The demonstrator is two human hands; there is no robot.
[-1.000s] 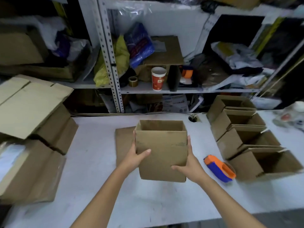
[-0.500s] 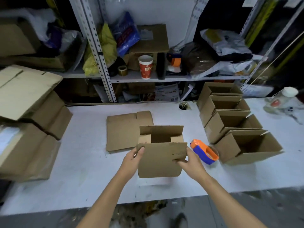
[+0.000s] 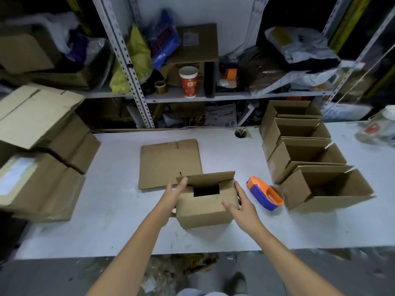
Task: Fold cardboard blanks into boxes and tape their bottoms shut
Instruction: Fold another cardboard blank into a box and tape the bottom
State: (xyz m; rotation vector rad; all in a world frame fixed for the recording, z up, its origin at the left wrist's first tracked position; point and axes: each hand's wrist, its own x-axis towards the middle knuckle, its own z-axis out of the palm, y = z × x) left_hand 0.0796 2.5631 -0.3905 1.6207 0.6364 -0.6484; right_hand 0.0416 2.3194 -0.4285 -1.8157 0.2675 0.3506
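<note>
On the bench (image 3: 111, 214), the left hand (image 3: 173, 196) and right hand (image 3: 242, 202) lie spread against the box (image 3: 203, 213), seemingly pressing its flaps.

Red paper cup (image 3: 190, 82) on shelf (image 3: 230, 96), yellow bag (image 3: 132, 67) nearby.

The box (image 3: 203, 212) is matt cardboard, the tape dispenser (image 3: 261, 194) seemingly glossy plastic.
</note>
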